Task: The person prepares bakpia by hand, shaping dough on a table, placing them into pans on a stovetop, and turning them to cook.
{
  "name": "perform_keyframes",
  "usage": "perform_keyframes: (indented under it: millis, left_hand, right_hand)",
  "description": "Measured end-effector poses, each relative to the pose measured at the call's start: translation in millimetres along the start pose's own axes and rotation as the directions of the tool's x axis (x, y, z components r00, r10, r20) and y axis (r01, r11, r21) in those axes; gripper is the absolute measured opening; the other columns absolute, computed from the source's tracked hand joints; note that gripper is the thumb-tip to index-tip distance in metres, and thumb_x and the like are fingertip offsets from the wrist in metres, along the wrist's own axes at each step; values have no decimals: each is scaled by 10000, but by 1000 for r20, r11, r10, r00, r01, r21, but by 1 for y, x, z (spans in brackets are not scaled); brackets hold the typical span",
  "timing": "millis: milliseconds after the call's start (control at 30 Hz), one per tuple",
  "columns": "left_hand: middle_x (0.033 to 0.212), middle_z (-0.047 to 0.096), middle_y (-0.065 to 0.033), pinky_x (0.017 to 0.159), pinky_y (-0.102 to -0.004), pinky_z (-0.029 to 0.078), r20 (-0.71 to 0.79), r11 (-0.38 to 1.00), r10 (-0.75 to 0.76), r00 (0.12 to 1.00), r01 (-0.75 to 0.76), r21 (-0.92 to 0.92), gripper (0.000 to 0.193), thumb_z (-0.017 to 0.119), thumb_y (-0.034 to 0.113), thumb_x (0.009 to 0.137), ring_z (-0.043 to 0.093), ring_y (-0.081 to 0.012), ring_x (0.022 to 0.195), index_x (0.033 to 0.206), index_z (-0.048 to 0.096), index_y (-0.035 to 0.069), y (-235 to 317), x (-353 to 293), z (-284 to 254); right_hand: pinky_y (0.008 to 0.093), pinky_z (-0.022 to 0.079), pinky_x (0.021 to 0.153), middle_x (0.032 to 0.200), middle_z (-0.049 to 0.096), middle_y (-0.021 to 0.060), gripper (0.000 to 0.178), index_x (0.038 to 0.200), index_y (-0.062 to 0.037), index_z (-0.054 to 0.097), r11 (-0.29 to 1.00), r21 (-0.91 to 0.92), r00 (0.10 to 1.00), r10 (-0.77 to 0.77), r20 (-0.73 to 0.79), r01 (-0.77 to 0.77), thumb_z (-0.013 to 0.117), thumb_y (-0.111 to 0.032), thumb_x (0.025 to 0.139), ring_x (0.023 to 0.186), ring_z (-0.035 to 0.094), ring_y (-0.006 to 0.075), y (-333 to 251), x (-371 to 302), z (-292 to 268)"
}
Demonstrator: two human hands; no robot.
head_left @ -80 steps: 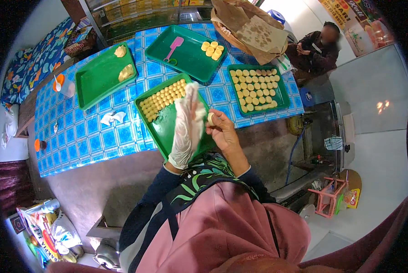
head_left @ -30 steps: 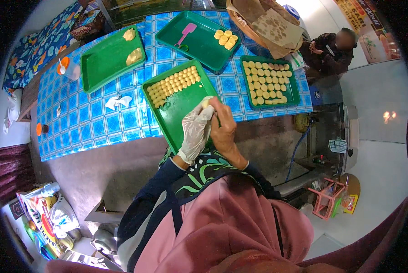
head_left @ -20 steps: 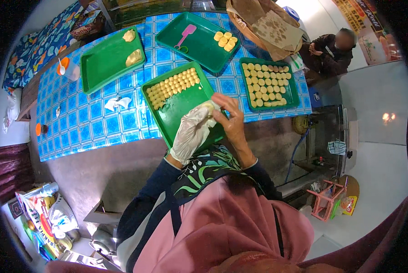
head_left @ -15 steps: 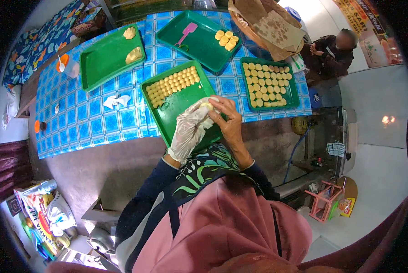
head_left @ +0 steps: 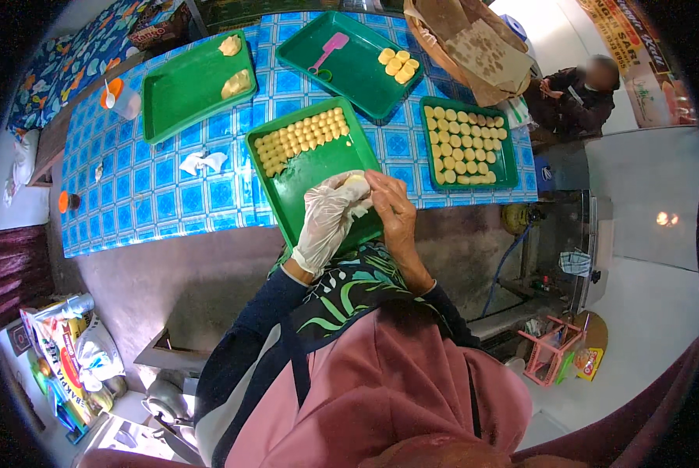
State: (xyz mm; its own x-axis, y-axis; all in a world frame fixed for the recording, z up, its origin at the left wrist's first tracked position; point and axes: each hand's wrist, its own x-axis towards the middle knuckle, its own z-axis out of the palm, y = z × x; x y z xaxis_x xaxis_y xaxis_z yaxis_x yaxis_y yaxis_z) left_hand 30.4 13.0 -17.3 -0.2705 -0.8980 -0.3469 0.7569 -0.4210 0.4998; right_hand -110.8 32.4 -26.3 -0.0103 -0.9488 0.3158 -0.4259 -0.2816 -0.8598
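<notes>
My left hand [head_left: 327, 214], in a thin clear glove, is closed round a small pale yellow piece of dough [head_left: 355, 179]. Bare, my right hand [head_left: 394, 209] meets it from the other side, its bent fingers pressed to the dough's edge. Both hands are over the near part of a green tray [head_left: 295, 204]. Rows of small dough balls [head_left: 302, 137] fill that tray's far side, with a tiny crumb near their right end. My fingers partly cover the piece they hold.
A green tray [head_left: 162, 105] at far left bears two dough lumps. Another tray [head_left: 310, 31] has a pink spatula [head_left: 332, 47] and several yellow pieces. Flattened rounds fill the right tray [head_left: 451, 185]. A basket [head_left: 435, 47] with paper stands behind. A person [head_left: 575, 97] sits at far right.
My hands stay together at the piece of dough, with slight finger movement. The right fingers now lie closer along its side. The whole view has shifted a little.
</notes>
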Motion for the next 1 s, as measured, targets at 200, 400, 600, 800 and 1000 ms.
perform_keyframes:
  millis: [200,400,600,800,1000]
  left_hand:
    - [1021,657,-115,778,-265,583,2,1000,-4,1000,4,19,309,648,36,907,673,-155,860,1156,576,-133,1,1,6]
    - [1020,678,-151,783,-290,596,30,994,-19,999,15,108,311,638,57,910,692,-199,888,1166,580,-111,2,4,0]
    - [1044,676,-158,754,-277,601,81,995,-64,995,57,78,316,622,67,929,707,-218,872,1188,576,-109,2,5,-6]
    - [1067,670,-165,785,-284,610,113,995,-31,993,41,-93,326,627,100,946,699,-217,900,1188,582,-114,0,5,-2]
    - [1106,660,-150,826,-286,602,103,997,-29,994,37,-74,299,622,95,951,682,-193,933,1185,593,-88,-3,9,-7]
  right_hand:
    - [367,384,1030,1220,651,131,338,1152,-6,693,911,332,968,251,21,-243,474,-233,1028,1171,539,246,10,-4,2]
    - [352,390,1022,1210,652,136,385,1151,2,687,938,277,977,211,15,-207,438,-271,1043,1153,558,241,9,-3,1]
    - [337,399,997,1210,641,125,459,1197,26,654,739,597,937,342,66,-312,396,-328,1061,1106,567,210,16,-5,8]
    - [330,398,992,1216,633,121,492,1205,31,650,635,669,896,431,107,-385,388,-361,1062,1091,567,193,20,-6,8]
    - [329,384,999,1200,630,113,502,1224,8,653,765,541,922,384,52,-349,373,-377,1065,1101,544,207,20,-7,9]
